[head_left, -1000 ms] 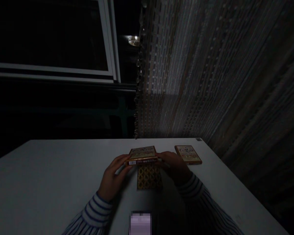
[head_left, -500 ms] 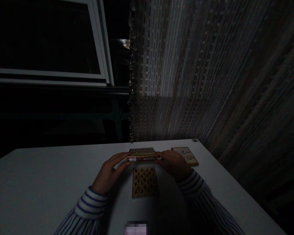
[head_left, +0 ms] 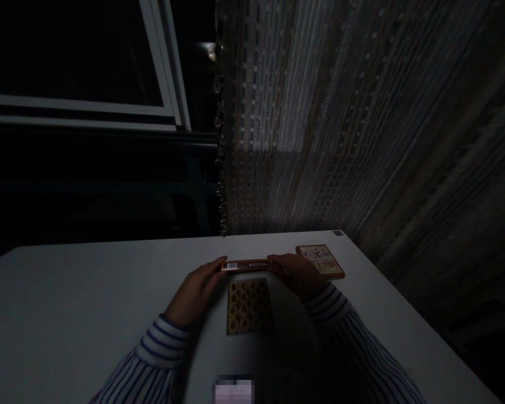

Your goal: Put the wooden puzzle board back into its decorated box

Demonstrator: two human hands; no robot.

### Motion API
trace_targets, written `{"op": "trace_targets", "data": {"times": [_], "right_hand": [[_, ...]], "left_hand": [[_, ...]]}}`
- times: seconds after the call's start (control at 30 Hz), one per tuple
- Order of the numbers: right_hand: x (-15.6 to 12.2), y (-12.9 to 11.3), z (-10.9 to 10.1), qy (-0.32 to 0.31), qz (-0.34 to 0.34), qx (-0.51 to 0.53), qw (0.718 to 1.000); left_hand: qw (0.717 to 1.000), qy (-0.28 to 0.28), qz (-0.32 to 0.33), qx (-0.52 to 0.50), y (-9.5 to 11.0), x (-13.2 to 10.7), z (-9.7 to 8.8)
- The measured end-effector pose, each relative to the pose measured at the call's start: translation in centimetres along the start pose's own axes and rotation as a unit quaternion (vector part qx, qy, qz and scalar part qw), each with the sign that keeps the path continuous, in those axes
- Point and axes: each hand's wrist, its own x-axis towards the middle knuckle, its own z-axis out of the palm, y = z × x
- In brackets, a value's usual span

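Note:
My left hand grips the left end of a flat orange-brown box, and my right hand grips its right end. The long edge of the box faces me and shows a white barcode label and small print; its top face is hardly visible. Just nearer to me, a square set of Chinese chess pieces lies on the table, the round wooden pieces packed in rows with dark characters on them. Beyond my right wrist lies a flat orange-edged case with dark writing on a pale cover.
The white table runs far to the left, and its right edge slopes away towards me. A small dark patch marks its far right corner. Behind it hangs a string curtain beside a framed window. A blurred pale rectangle lies at the bottom.
The box has tipped in my hands, so its top face has gone from sight and mostly its edge shows. My view has shifted slightly.

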Motion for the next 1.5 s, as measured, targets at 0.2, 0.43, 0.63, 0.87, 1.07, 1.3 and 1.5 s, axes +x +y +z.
{"op": "trace_targets", "data": {"times": [0.2, 0.43, 0.63, 0.87, 1.07, 1.3, 1.5], "right_hand": [[-0.2, 0.1, 0.4, -0.016, 0.007, -0.012, 1.0], [-0.3, -0.3, 0.2, -0.033, 0.008, -0.019, 0.999], [-0.3, -0.1, 0.1, -0.03, -0.001, -0.005, 1.0], [-0.4, -0.1, -0.2, -0.068, 0.011, -0.009, 0.998], [-0.5, -0.3, -0.5, -0.086, 0.009, 0.011, 0.996], [-0.7, -0.2, -0.5, -0.09, 0.015, 0.009, 0.996], [-0.7, -0.4, -0.6, -0.091, 0.012, 0.021, 0.996]], "left_hand": [[1.0, -0.012, -0.003, 0.002, -0.2, 0.0, 0.1], [0.999, -0.031, -0.004, 0.007, -0.4, -0.2, 0.1], [0.999, -0.039, -0.007, 0.008, -0.2, -0.1, 0.1], [0.999, -0.047, -0.012, 0.001, -0.1, -0.2, 0.3], [0.998, -0.058, -0.019, 0.0, -0.2, -0.2, 0.1], [0.998, -0.064, -0.023, -0.006, -0.2, -0.2, 0.0], [0.997, -0.072, -0.018, -0.007, -0.3, -0.2, 0.0]]}}
